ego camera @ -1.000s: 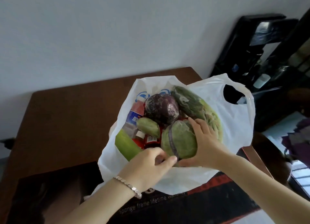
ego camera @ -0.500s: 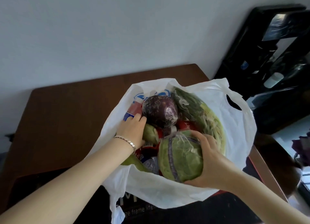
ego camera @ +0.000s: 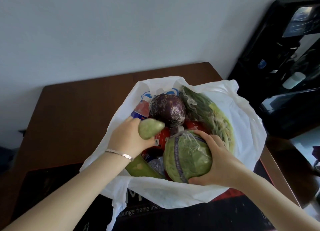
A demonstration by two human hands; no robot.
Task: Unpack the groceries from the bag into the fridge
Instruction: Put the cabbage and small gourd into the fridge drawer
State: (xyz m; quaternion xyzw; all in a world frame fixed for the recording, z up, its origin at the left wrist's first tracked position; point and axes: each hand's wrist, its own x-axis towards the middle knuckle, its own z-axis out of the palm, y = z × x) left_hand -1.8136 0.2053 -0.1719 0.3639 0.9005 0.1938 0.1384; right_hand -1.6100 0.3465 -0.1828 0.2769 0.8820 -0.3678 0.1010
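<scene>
A white plastic bag (ego camera: 245, 126) stands open on the brown table (ego camera: 72, 113), full of groceries. My right hand (ego camera: 218, 158) grips a wrapped green cabbage (ego camera: 187, 156) at the bag's near side. My left hand (ego camera: 129, 139), with a bracelet at the wrist, holds a small pale green fruit (ego camera: 149, 127) just above the other items. Deeper in the bag lie a wrapped purple cabbage (ego camera: 167, 108), a bundle of leafy greens (ego camera: 207, 113), a long green vegetable (ego camera: 142, 167) and red-labelled bottles (ego camera: 161, 137).
A black appliance (ego camera: 285, 61) stands to the right of the table, with a white bottle (ego camera: 293, 80) inside it. A black printed mat (ego camera: 190, 217) lies under the bag at the table's near edge. A pale wall rises behind the table.
My left hand went from the bag's near rim into the bag and now lifts out the small green fruit. My right hand has raised the green cabbage a little toward me.
</scene>
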